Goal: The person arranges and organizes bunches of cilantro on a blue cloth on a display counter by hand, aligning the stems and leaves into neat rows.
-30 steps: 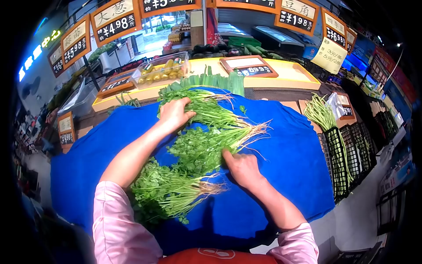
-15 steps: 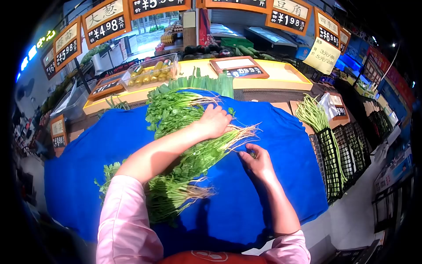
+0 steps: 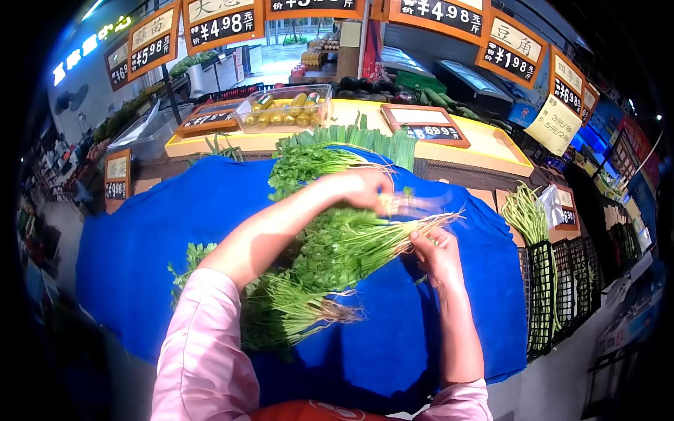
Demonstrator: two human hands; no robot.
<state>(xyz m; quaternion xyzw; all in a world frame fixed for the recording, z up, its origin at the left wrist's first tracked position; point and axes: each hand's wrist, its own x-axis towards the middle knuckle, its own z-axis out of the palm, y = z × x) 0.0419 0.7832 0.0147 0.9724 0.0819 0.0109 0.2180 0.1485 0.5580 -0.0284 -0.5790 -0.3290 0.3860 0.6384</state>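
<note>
We've R hand (image 3: 439, 258) pinching root ends (image 3: 449, 219) of mid herb bunch (image 3: 351, 245), nr centre of blue cloth (image 3: 161, 217), L hand (image 3: 364, 188) just far of it, grip blurred, can't tell; light pinch, root ends level shd avoid snapping.

The left hand (image 3: 364, 188) is blurred; its forearm (image 3: 270, 228) hides part of the greens (image 3: 337, 245); the top edge crops a sign (image 3: 314, 7).

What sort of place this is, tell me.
Probably a vegetable stall in a market or grocery: price signs hang overhead, leafy greens lie on a blue cloth, and long beans lie nearby.
</note>
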